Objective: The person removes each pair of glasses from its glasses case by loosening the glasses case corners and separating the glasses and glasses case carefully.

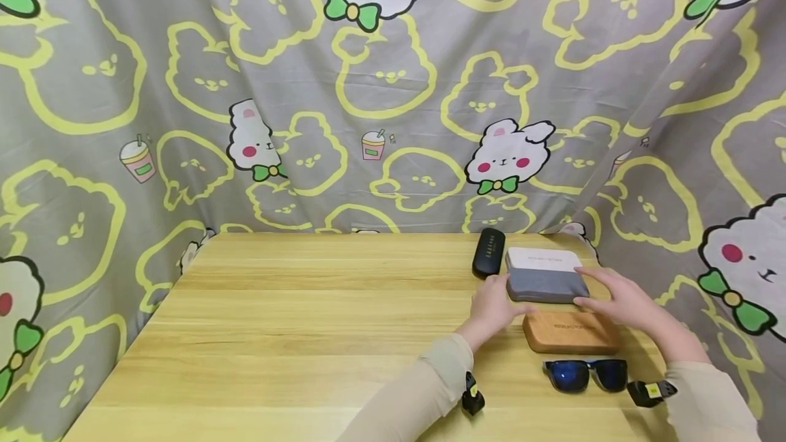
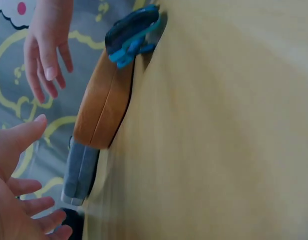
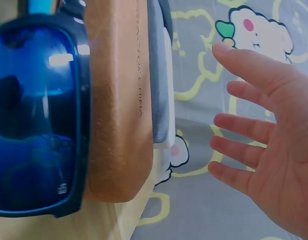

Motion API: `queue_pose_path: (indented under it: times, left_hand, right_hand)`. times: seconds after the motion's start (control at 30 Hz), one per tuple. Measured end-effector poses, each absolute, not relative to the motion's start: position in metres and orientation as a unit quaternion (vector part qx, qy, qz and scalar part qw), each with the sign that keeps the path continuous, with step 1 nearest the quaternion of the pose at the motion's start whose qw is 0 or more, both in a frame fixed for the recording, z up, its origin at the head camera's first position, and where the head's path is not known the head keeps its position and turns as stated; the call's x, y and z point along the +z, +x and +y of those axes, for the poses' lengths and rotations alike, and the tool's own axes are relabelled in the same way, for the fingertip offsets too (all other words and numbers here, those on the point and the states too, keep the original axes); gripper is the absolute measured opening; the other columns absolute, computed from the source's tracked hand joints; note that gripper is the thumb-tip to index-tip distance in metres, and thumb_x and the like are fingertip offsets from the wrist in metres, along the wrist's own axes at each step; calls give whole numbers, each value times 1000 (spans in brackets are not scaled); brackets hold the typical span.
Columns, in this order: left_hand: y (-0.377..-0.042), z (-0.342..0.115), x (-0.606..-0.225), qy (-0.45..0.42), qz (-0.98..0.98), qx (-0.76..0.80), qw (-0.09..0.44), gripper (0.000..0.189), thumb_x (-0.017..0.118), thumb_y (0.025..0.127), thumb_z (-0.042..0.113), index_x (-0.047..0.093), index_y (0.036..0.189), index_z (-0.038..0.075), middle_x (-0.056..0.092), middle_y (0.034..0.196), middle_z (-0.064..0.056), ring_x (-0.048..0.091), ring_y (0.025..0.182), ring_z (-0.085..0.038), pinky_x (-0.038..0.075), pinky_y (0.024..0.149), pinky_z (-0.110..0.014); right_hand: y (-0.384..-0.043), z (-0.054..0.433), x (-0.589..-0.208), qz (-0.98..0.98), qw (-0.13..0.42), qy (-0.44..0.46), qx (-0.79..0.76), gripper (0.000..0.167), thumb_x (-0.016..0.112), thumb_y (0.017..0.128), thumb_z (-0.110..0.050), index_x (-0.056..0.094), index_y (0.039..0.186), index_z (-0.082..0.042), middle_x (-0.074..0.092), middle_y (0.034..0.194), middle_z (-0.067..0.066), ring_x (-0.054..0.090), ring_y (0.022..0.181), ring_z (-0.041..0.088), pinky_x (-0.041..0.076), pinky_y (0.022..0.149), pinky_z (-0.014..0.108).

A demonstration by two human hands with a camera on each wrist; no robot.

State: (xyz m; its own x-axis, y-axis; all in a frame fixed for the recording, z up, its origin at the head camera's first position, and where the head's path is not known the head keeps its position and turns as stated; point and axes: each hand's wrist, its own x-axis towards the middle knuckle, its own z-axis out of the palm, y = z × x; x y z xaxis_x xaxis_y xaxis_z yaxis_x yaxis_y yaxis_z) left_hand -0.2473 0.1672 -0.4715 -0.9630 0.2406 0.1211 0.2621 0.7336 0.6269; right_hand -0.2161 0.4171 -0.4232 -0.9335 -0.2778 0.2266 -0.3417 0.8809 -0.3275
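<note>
In the head view a white-and-grey glasses case [image 1: 545, 284] lies at the right of the table, between the two hands. My left hand [image 1: 493, 309] is by its left side, fingers spread, and my right hand [image 1: 617, 300] is by its right side. Both wrist views show each hand with extended fingers and nothing in them. Nearer me is a brown glasses case [image 1: 568, 334], below the hands. In front of it stand dark sunglasses [image 1: 570, 376] with blue lenses, large in the right wrist view [image 3: 36, 120].
A small black case [image 1: 488, 254] lies at the back, just left of the white-and-grey one. The wooden table [image 1: 295, 333] stretches to the left. A patterned grey curtain [image 1: 295, 74] hangs behind the table and along both sides.
</note>
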Motion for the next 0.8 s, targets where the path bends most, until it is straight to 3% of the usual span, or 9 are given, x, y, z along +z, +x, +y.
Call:
queue_pose_path:
  times: [0.23,0.53,0.8]
  left_hand:
    - [-264,165,-467,-154,-947,-281,42,73,76,73,62,58,132,23,60,132,7,53,119,-18,44,98,-33]
    - [-276,172,-471,-190,-958,-207,54,81,72,73,67,52,140,26,44,151,7,25,148,-24,26,117,-49]
    - [-282,184,-476,-197,-964,-174,40,84,73,72,66,48,143,29,44,150,11,23,149,-21,22,119,-51]
  right_hand:
    - [-238,418,-424,-972,38,167,159,67,75,84,-36,52,135,2,50,132,35,49,118,53,44,91,66]
    - [-257,424,-435,-978,-3,158,139,72,79,78,-37,54,131,4,54,127,35,51,116,53,46,90,64]
    - [-263,426,-440,-978,-12,157,138,69,81,76,-34,57,128,4,55,125,35,52,114,54,46,88,63]
